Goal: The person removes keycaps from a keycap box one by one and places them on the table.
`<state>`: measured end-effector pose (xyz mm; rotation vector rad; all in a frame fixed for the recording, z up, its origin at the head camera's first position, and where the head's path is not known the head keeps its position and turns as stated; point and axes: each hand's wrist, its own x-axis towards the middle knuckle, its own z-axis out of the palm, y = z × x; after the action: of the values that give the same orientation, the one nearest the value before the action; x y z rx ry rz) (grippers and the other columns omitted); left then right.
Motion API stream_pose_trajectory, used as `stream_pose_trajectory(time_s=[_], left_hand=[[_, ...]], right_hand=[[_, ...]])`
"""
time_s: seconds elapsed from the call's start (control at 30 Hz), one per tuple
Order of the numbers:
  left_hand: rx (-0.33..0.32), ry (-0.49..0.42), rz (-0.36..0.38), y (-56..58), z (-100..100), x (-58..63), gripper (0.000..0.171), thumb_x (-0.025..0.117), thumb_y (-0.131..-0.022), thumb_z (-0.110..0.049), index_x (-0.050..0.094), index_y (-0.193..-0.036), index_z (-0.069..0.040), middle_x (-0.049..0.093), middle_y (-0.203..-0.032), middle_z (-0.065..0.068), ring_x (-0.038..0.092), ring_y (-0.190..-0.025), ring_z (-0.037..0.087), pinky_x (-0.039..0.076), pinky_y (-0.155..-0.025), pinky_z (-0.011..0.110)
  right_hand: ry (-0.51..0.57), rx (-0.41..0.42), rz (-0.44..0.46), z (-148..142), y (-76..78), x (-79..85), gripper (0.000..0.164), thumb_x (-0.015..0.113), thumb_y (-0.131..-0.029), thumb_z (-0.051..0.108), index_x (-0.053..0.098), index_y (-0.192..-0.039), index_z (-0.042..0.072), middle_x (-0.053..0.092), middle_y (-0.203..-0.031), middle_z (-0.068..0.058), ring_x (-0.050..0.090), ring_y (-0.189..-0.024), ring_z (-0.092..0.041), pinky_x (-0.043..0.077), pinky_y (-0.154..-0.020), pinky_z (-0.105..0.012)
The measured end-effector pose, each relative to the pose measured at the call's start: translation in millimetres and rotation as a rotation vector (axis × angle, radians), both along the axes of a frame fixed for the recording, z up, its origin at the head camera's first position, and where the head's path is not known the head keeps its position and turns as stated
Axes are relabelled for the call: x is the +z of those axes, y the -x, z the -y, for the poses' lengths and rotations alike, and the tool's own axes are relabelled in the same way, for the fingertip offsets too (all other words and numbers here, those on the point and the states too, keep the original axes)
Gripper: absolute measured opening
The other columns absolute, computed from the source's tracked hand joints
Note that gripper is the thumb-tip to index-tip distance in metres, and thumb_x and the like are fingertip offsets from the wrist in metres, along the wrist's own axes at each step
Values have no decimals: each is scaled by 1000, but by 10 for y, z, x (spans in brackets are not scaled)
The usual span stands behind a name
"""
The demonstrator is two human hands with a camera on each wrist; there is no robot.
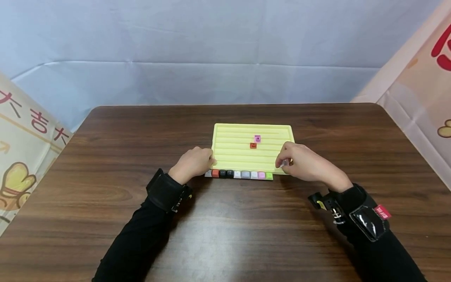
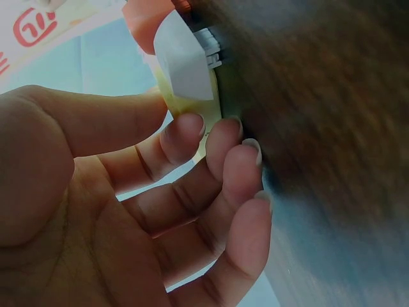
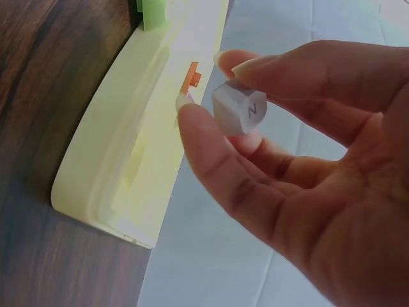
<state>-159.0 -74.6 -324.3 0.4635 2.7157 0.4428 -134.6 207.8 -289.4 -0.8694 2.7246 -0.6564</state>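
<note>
A pale yellow ridged board (image 1: pixel 246 154) lies on the table. My left hand (image 1: pixel 195 161) grips its near left corner, with the thumb (image 2: pixel 121 121) on one face and fingertips curled at the other side. Over the near right corner, my right hand (image 1: pixel 304 161) pinches a whitish keycap (image 3: pixel 239 107) marked with a letter like N or Z. Several coloured keycaps (image 1: pixel 245 175) stand in a row along the board's front edge, a green one (image 1: pixel 269 176) at the right end. A pink keycap (image 1: pixel 257 138) and a red keycap (image 1: pixel 253 145) lie loose on the board.
The brown wooden table (image 1: pixel 123 196) extends around the board on all sides. A pale blue cloth (image 1: pixel 225 51) hangs behind its far edge, and printed cloths flank the left and right. Black straps with devices sit on both wrists.
</note>
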Motion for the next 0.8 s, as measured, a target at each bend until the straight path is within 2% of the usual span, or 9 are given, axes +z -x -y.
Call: stream_pose_trajectory(time_s=[0.43, 0.8], left_hand=[[-4, 0, 1, 10, 2, -15, 19, 51, -95, -19, 55, -81, -8, 49, -69, 5, 40, -54, 15, 32, -53, 27], [-1, -28, 15, -15, 53, -3, 20, 48, -97, -18, 54, -81, -8, 48, -68, 6, 40, -54, 17, 31, -54, 28]], right_hand=[[-62, -32, -13, 32, 10, -33, 8, 60, -80, -5, 59, -85, 1, 50, -74, -1, 44, -67, -16, 37, -63, -34], [-47, -26, -43, 58, -8, -22, 9, 62, -79, -6, 61, -83, 3, 47, -75, -2, 43, -69, -16, 36, -63, -33]])
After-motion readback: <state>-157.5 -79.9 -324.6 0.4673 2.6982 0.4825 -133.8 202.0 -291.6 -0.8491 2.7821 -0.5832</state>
